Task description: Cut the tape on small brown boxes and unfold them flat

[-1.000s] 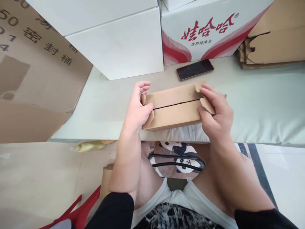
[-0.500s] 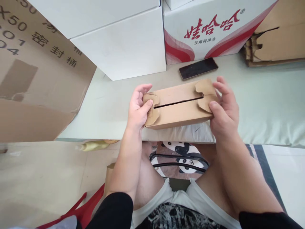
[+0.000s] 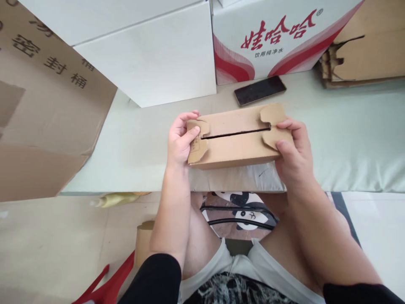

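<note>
A small brown cardboard box (image 3: pixel 236 145) lies lengthwise between my hands, just above the near edge of the pale green table (image 3: pixel 139 147). Its two top flaps meet along a dark slit, with rounded tabs at both ends. My left hand (image 3: pixel 179 141) grips the left end, thumb pressed on the left tab. My right hand (image 3: pixel 294 156) grips the right end, thumb lying on the right tab and fingers curled behind the box.
A black phone (image 3: pixel 260 90) lies flat behind the box. Behind it stand a white carton (image 3: pixel 148 59) and a red-and-white printed carton (image 3: pixel 272 38). Flattened cardboard (image 3: pixel 357 59) is stacked at the back right. A large brown carton (image 3: pixel 41 105) stands at the left.
Both end tabs now lie folded flat over the box top. My right hand has slid from over the right tab to the box's end. My left fingers have closed round the left end.
</note>
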A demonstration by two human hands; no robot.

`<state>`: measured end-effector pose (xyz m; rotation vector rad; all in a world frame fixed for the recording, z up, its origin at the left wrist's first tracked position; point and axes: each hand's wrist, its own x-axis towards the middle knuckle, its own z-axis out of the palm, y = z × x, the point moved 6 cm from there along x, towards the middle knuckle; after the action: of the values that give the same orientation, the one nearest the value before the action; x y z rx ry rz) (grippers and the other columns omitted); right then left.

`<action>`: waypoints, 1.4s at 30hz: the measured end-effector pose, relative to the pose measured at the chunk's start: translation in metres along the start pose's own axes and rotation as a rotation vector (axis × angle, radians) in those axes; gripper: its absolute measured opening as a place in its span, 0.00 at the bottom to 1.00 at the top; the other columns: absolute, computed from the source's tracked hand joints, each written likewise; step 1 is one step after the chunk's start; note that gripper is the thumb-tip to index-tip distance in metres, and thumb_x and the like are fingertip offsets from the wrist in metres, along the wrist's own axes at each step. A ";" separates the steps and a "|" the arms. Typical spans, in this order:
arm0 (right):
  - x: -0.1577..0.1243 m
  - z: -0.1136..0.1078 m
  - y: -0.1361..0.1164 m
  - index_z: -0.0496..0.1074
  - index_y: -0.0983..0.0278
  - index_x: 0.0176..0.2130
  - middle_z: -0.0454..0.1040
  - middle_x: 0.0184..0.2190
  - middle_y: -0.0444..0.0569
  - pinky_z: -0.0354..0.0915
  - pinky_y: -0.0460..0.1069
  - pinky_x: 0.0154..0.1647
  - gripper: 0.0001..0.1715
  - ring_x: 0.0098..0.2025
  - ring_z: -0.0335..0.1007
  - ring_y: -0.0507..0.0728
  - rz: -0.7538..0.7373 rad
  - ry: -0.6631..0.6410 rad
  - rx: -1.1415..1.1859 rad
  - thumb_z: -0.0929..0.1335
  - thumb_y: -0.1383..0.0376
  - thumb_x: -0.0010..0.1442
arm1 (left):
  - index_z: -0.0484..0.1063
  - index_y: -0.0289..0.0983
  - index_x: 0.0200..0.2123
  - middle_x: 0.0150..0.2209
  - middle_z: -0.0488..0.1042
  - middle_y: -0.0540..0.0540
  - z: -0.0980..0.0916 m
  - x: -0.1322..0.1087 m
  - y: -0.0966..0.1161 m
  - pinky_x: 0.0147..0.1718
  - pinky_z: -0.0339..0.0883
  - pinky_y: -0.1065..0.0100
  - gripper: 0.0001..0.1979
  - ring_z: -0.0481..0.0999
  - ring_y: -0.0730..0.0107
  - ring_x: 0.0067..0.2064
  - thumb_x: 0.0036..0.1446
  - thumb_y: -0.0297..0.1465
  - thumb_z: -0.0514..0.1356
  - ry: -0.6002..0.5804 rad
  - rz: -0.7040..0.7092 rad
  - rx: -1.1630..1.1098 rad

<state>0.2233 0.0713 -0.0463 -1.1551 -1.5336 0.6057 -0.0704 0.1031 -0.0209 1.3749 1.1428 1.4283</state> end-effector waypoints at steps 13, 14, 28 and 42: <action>-0.004 0.005 0.000 0.50 0.50 0.72 0.54 0.72 0.53 0.51 0.70 0.75 0.54 0.76 0.49 0.72 -0.047 -0.200 0.038 0.69 0.35 0.57 | 0.78 0.39 0.32 0.48 0.80 0.46 0.002 0.009 0.015 0.42 0.74 0.67 0.11 0.80 0.63 0.45 0.41 0.28 0.69 0.148 -0.206 -0.123; -0.005 0.005 0.002 0.47 0.51 0.73 0.52 0.73 0.54 0.51 0.69 0.75 0.57 0.75 0.49 0.72 -0.042 -0.217 0.025 0.70 0.36 0.57 | 0.79 0.39 0.32 0.48 0.81 0.46 0.002 0.010 0.014 0.42 0.74 0.67 0.10 0.80 0.63 0.45 0.41 0.28 0.70 0.154 -0.224 -0.133; -0.001 0.015 -0.006 0.47 0.48 0.71 0.53 0.74 0.55 0.64 0.66 0.68 0.50 0.74 0.56 0.69 0.097 -0.138 0.264 0.69 0.40 0.61 | 0.79 0.40 0.37 0.37 0.82 0.49 -0.028 0.009 -0.006 0.36 0.76 0.68 0.18 0.82 0.66 0.36 0.39 0.34 0.75 0.329 -0.353 -0.271; -0.003 0.029 -0.005 0.51 0.52 0.69 0.63 0.70 0.54 0.61 0.62 0.72 0.48 0.72 0.60 0.64 0.155 -0.147 0.335 0.71 0.43 0.60 | 0.73 0.44 0.42 0.27 0.73 0.54 0.039 -0.009 -0.019 0.26 0.62 0.71 0.10 0.70 0.72 0.25 0.56 0.33 0.65 0.191 -0.569 -0.252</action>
<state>0.1938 0.0723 -0.0517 -0.9930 -1.4046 1.0290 -0.0315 0.1010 -0.0418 0.6712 1.2926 1.2416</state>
